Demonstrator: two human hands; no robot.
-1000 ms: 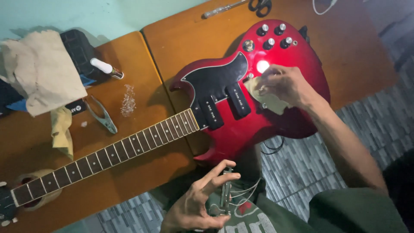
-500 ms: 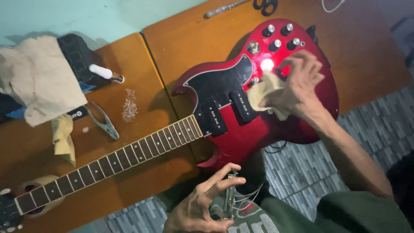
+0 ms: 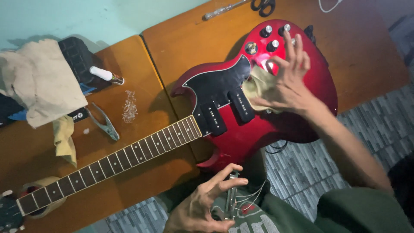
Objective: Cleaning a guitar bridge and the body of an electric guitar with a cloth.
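A red electric guitar (image 3: 310,77) with a black pickguard (image 3: 215,84) lies across a wooden table (image 3: 181,39), its neck (image 3: 116,162) running to the lower left with no strings on it. My right hand (image 3: 289,88) presses a pale cloth (image 3: 255,84) against the body beside the bridge pickup, fingers spread toward the knobs (image 3: 271,36). Down at my lap, my left hand (image 3: 200,207) grips a small metal bridge piece (image 3: 233,194) with loose strings trailing from it.
On the left of the table lie a beige cloth (image 3: 39,82), a black case (image 3: 77,58), a small white bottle (image 3: 103,74), pliers (image 3: 103,123) and a yellow rag (image 3: 64,138). A screwdriver (image 3: 224,8) and scissors (image 3: 263,5) rest at the far edge. Grey tiled floor (image 3: 310,168) lies below.
My right hand has slid the cloth from near the knobs toward the bridge pickup and spread its fingers. My left hand stays at my lap with the metal piece.
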